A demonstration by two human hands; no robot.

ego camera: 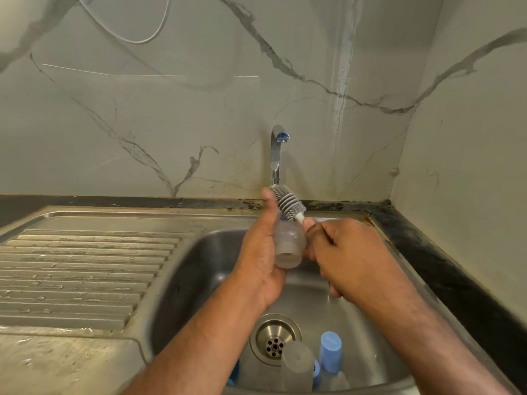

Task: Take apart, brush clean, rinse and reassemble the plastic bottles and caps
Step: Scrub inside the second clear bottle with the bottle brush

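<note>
My left hand [261, 252] grips a clear plastic bottle [289, 243] above the sink, its open neck pointing toward me. A grey bristled bottle brush [288, 203] lies against the bottle's far outer side, its white handle held in my right hand [345, 252]. At the bottom of the sink stand a frosted clear cap [298, 366] and a blue cap [330, 352], with more blue and clear bottle parts partly hidden beside them.
The steel sink [199, 266] has a round drain [275, 340] in the middle. A chrome tap [276, 152] rises from the back edge; no water runs from it. A ribbed draining board [79, 277] lies to the left, a dark counter edge [445, 266] to the right.
</note>
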